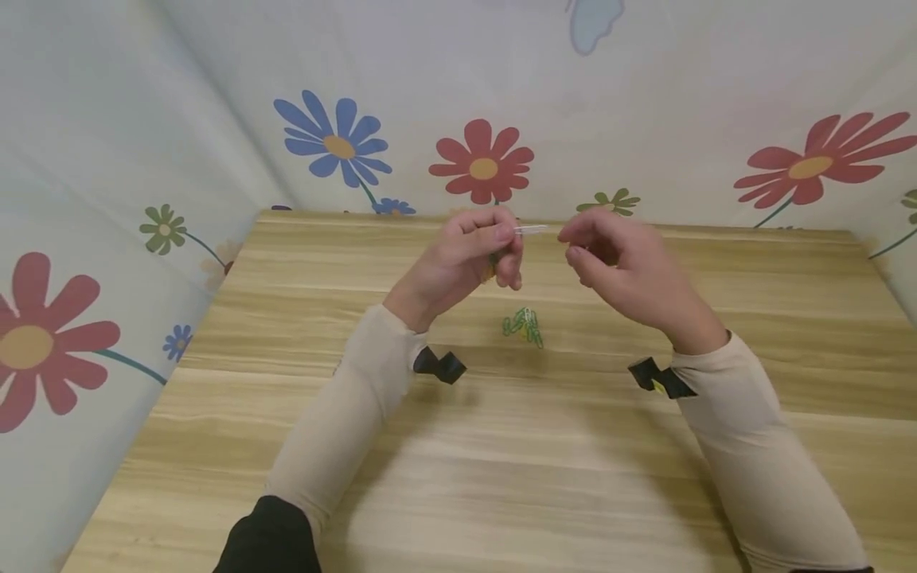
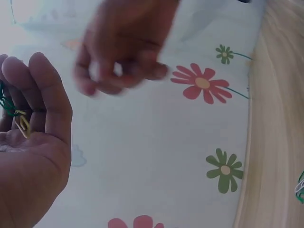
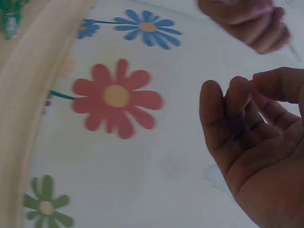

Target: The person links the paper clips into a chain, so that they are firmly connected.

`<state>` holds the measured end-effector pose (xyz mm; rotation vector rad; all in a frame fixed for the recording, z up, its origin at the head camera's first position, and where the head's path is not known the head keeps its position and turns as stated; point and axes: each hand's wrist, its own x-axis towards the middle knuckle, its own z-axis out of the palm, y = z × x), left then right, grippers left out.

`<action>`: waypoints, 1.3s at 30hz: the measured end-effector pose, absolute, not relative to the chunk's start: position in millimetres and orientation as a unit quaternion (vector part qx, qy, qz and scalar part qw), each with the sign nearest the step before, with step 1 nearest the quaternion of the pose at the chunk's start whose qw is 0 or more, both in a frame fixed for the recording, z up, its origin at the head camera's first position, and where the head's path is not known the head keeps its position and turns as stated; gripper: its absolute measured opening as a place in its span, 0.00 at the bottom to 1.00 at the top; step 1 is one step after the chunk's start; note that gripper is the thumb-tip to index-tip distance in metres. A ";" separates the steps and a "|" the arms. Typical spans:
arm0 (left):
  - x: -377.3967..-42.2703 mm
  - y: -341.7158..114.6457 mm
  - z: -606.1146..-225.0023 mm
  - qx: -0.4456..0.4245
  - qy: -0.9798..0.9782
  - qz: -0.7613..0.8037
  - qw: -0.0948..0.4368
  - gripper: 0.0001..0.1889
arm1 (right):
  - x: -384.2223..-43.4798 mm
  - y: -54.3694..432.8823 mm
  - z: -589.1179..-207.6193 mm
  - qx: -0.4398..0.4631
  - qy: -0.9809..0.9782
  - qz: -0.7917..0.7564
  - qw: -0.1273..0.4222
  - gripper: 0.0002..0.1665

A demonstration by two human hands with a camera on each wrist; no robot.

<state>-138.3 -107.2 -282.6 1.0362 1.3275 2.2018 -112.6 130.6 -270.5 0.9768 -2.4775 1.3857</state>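
Between thumb and forefinger my left hand [image 1: 466, 253] pinches a white paper clip [image 1: 532, 229], its end sticking out to the right. Inside the curl of that hand's other fingers, the left wrist view shows green paper clips [image 2: 8, 105] and a yellow paper clip [image 2: 23, 125] hanging by the palm. My right hand [image 1: 625, 267] is raised just right of the white clip, fingers loosely bent, and nothing shows in its grasp. Below and between both hands, a small pile of mostly green paper clips [image 1: 525, 325] lies on the wooden table [image 1: 573, 477].
A pale cloth with printed flowers [image 1: 483, 167] hangs behind the table's far edge and along its left side. Each wrist carries a black camera mount, one on the left [image 1: 440, 364] and one on the right [image 1: 661, 379].
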 end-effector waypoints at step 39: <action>-156.1 -113.8 -287.3 0.345 0.471 0.798 0.148 0.12 | -172.7 119.5 -362.0 0.274 -0.908 0.252 -0.190 0.05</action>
